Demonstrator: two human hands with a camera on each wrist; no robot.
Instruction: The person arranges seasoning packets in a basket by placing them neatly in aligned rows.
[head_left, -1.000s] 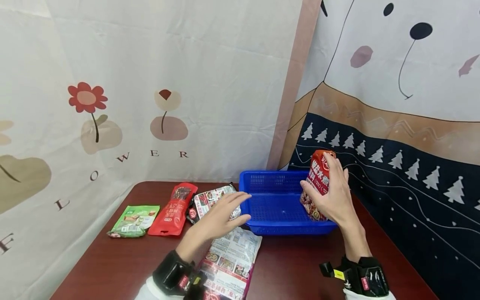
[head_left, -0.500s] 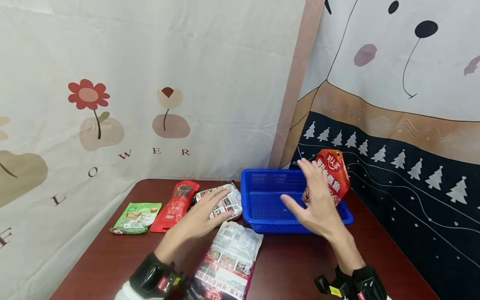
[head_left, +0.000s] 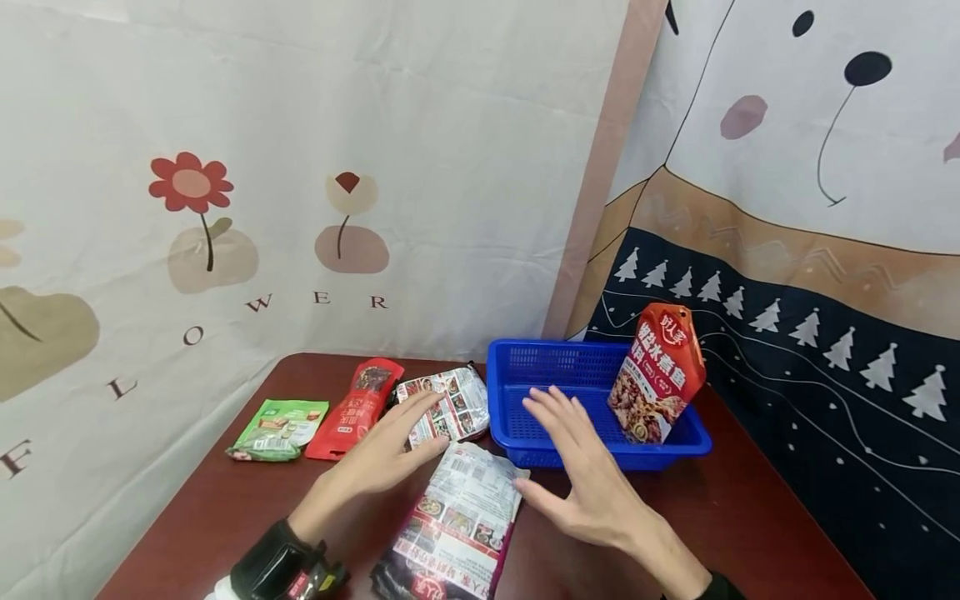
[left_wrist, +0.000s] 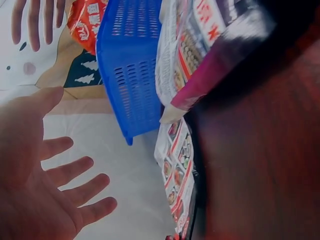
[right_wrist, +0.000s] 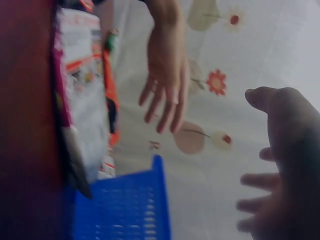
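In the head view my left hand (head_left: 381, 450) hovers with extended fingers over the table, near the silver-and-black printed food pouch (head_left: 456, 400). My right hand (head_left: 592, 479), fingers spread and holding nothing, is in front of the blue plastic basket (head_left: 525, 454). Between the two hands lies a large food pouch (head_left: 461, 517) with a white printed back and purple edge. A red seasoning pouch (head_left: 660, 371) leans upright inside the basket at its right end. The left wrist view shows my left hand (left_wrist: 55, 175) with its fingers apart, beside the pouches.
On the left of the dark red table (head_left: 217, 533) lie a red pouch (head_left: 356, 412) and a green snack bag (head_left: 281, 429). Behind the table hangs a white flower-printed cloth (head_left: 450, 208); a dark tree-patterned cloth (head_left: 810, 400) borders its right side.
My right hand has let go of the red seasoning pouch in the basket and moved left and toward me. My left hand has drawn back to the left. The seasoning pouch now leans rightward.
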